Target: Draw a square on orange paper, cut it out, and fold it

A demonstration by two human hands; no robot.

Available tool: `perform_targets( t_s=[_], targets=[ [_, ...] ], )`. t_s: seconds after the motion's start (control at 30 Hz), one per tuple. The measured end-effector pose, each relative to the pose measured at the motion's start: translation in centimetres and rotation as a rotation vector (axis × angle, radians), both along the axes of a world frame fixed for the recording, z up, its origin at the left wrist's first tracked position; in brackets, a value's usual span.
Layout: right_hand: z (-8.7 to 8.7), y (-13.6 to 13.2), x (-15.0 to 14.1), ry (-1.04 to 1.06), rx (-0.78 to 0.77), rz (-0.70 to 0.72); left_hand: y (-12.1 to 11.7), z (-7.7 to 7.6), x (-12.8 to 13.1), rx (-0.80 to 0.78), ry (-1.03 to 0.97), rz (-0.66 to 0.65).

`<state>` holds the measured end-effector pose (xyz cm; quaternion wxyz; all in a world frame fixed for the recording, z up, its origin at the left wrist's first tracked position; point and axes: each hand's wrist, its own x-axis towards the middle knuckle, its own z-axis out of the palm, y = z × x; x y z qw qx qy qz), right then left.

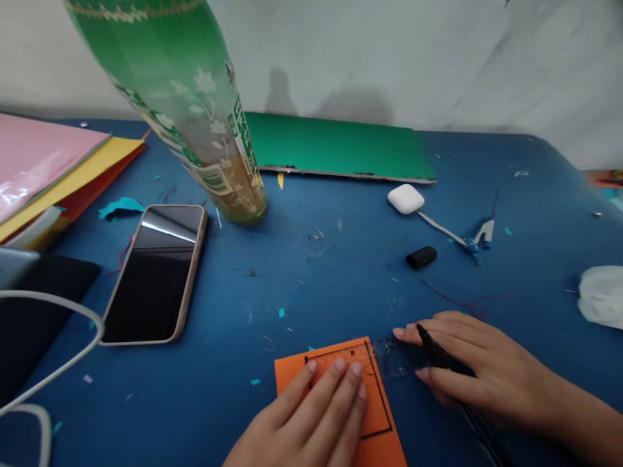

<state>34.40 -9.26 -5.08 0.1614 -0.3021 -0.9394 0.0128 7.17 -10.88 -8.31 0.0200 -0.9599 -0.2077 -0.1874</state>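
Observation:
An orange sheet of card (382, 447) lies at the front of the blue table, with a black rectangular outline drawn on it. My left hand (311, 421) rests flat on the card, fingers stretched out over a clear ruler (396, 360). That ruler crosses the top of the card and sticks out to the right. My right hand (491, 376) grips a black marker (440, 350), its tip pointing up and left. Thumb and fingertips of this hand are at the ruler's right end. The marker's black cap (421, 257) lies apart, farther back.
A green-labelled bottle (195, 123) stands back left, beside a phone (156, 272). Behind lies a green board (341, 146). White earphone case (405, 199), folders (43, 162), a white cable (73, 305) and crumpled white tissue (603, 295) surround the area. Paper scraps are scattered about.

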Motion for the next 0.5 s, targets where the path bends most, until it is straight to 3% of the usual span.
perform_targets(
  t_s=[0.5],
  targets=[
    [-0.2,0.0,-0.2,0.017,0.025,-0.024,0.2,1.4,0.5,0.028,0.03,0.035]
  ],
)
